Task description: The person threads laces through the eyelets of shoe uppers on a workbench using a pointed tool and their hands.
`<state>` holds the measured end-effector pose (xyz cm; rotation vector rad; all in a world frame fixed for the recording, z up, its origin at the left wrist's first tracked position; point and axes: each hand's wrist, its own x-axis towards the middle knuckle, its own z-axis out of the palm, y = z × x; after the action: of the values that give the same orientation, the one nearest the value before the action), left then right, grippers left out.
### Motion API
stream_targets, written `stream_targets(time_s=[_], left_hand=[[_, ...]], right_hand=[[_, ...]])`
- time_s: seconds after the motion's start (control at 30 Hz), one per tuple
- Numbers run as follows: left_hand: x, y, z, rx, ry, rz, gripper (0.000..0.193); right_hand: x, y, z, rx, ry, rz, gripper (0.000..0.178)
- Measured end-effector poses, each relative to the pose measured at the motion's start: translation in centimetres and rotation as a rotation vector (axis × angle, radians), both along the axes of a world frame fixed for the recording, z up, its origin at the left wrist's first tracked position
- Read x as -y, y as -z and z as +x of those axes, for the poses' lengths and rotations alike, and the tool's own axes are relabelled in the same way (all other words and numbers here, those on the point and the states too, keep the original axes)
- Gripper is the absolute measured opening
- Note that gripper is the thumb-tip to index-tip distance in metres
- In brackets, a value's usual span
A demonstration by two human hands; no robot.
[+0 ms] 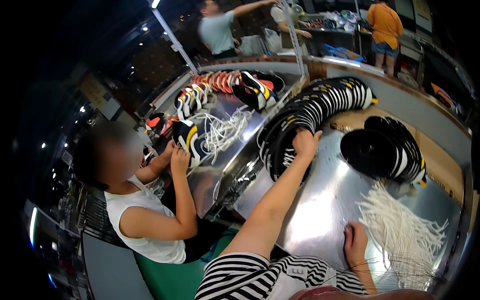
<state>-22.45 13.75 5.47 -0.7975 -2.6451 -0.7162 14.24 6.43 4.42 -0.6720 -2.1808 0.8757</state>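
Note:
My left hand [305,143] reaches out to a long curved row of black shoe uppers [327,97] with white and yellow trim. Its fingers are closed on the near end of the row, gripping the edge of a black shoe upper [284,150] with white lettering inside. How many layers the fingers hold is hidden. My right hand [356,243] rests low over the metal tabletop [317,215], its fingers loosely curled with nothing visible in them. Beside it lies a thick bundle of white shoelaces [400,220].
A shorter stack of black shoe uppers [382,150] stands at the right by a cardboard sheet [440,175]. At my left, a co-worker in a white sleeveless top [145,220] handles a navy, white and yellow upper [187,137], near loose white laces [225,132]. Other people stand at the back.

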Motion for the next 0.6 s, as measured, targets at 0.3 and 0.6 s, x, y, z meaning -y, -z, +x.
stream_targets(time_s=[0.3, 0.6], left_hand=[[2.0, 1.3, -2.6, -0.01, 0.365, -0.034, 0.067], [15.5, -13.2, 9.8, 0.773, 0.942, 0.69, 0.056]], right_hand=[[-0.2, 1.3, -0.3, -0.13, 0.039, -0.074, 0.013], [-0.6, -8.7, 3.1, -0.524, 0.026, -0.739, 0.026]])
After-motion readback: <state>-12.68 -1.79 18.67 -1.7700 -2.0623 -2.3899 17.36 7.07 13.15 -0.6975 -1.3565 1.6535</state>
